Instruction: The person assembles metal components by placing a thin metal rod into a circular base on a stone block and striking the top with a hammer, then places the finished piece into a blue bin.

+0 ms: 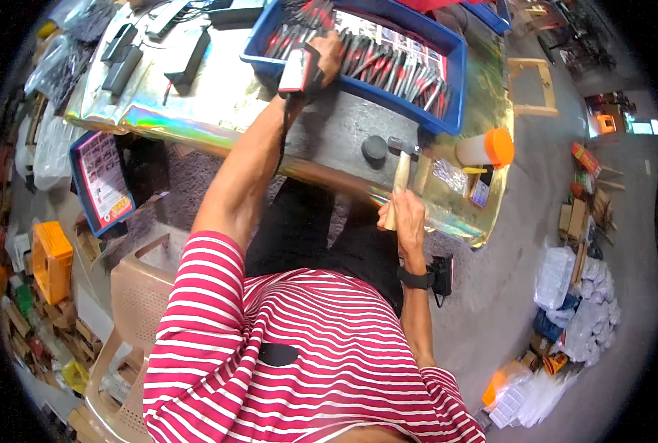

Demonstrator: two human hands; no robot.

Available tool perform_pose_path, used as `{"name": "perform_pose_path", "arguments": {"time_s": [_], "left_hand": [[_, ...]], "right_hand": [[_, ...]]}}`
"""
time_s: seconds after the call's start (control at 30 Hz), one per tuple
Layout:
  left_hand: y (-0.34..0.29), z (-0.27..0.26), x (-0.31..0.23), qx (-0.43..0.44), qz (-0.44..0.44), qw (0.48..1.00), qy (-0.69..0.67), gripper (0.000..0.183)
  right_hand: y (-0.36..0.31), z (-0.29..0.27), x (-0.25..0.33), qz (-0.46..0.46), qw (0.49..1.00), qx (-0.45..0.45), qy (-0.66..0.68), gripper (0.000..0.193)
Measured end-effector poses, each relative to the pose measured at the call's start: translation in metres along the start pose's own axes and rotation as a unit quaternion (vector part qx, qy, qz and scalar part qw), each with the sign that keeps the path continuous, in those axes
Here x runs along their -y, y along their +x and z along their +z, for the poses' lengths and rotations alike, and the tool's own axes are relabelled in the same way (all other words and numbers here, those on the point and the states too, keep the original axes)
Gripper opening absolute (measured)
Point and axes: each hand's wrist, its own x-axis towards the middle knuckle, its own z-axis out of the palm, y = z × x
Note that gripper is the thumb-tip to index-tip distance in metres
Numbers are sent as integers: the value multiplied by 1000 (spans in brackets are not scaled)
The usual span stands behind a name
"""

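Note:
My left hand [327,55] reaches over the near wall of a blue plastic bin [397,102], its fingers bent down among slim hand tools [395,66] with red and black handles. Whether it grips one of them is hidden. My right hand [408,210] is wrapped round the pale wooden handle of a hammer [400,181]. The hammer's metal head lies at the table's front part, beside a round black block [374,150]. That block stands on a dark grey plate [336,136] in front of the bin.
Right of the hammer are an orange-lidded jar [476,148] and a crumpled clear wrapper [450,176] near the table's corner. Black boxes [188,59] and cables lie at the back left. A plastic chair [144,284] stands left of me; an orange crate [52,262] is farther left.

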Motion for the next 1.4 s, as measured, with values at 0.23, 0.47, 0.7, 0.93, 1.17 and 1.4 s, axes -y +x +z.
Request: {"name": "perform_pose_path", "arguments": {"time_s": [0.23,0.47,0.7,0.93,1.17,1.4], "left_hand": [[-37,-51,-23,-215,-125,961,-124,13],[-108,-79,26,-47,-296,945,-129,18],[-107,-56,45,100,-142,984,38,22],[-115,-67,42,83,-173,981,40,12],[-112,-72,37,106,-208,967,100,18],[-118,-73,36,19,-248,968,18,33]], "right_hand": [[-1,-4,-6,-7,999,-2,36,50],[-3,-5,-9,-2,997,-31,74,52],[-10,-10,-15,-17,994,-69,88,42],[-9,-37,-27,-17,987,-97,129,25],[21,-69,-40,-86,974,-181,106,14],[66,-70,-47,-116,971,-209,-12,14]]}}
